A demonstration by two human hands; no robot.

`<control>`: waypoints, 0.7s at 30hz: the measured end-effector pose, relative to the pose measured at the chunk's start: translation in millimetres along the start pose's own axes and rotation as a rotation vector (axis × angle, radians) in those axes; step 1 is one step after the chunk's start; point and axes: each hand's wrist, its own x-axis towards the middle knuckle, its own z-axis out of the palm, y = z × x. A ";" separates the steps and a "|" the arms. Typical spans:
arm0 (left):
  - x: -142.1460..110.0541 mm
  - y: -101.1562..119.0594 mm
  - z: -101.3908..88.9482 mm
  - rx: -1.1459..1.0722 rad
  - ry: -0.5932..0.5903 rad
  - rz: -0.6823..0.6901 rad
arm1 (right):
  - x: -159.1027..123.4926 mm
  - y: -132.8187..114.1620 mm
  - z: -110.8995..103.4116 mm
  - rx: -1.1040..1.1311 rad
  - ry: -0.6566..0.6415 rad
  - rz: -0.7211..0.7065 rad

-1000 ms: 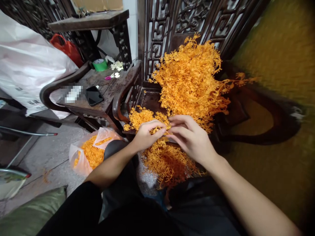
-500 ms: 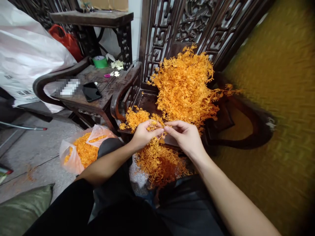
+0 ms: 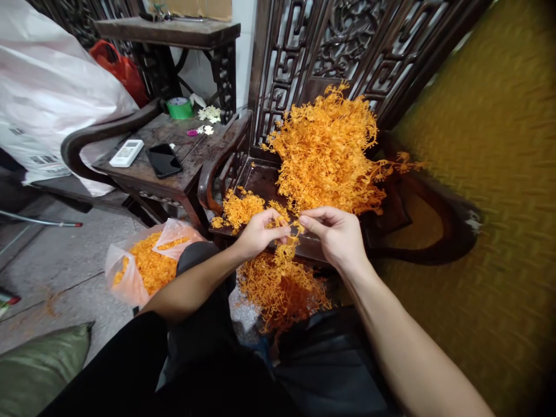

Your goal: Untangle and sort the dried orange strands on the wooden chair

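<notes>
My left hand [image 3: 259, 234] is closed around a thin orange plastic sprig [image 3: 285, 251] with branching tips. Just to its right, my right hand [image 3: 341, 234] pinches a small orange end at the sprig, thumb against forefinger. Behind both hands a big tangled heap of orange sprigs [image 3: 328, 156] rests on the dark wooden chair [image 3: 264, 178]. A smaller pile of orange pieces [image 3: 241, 209] lies at the seat's front left corner. Below my hands, between my knees, is another mass of orange sprigs [image 3: 282, 289].
A pale plastic bag [image 3: 135, 285] of orange pieces stands on the floor by my left knee. On the side table [image 3: 147, 130] are a phone [image 3: 163, 160], a white remote [image 3: 126, 153] and green tape [image 3: 179, 108]. A white sack [image 3: 56, 98] is at the left.
My hands have drawn slightly apart, the right one moving a little to the right. The sprig now shows in the gap between them.
</notes>
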 end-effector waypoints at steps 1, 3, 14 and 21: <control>0.8 2.1 0.8 0.036 -0.044 -0.002 | -1.5 -2.0 -0.3 -0.017 -0.030 -0.013; -0.9 6.4 2.7 0.172 -0.132 0.025 | -5.0 -6.0 -0.6 -0.070 -0.068 -0.043; -18.4 13.6 13.7 0.597 0.014 0.422 | 11.2 -14.3 -30.5 0.189 0.271 -0.117; -3.6 13.2 8.6 0.614 0.102 0.586 | -2.4 -17.3 -27.4 0.330 -0.036 0.052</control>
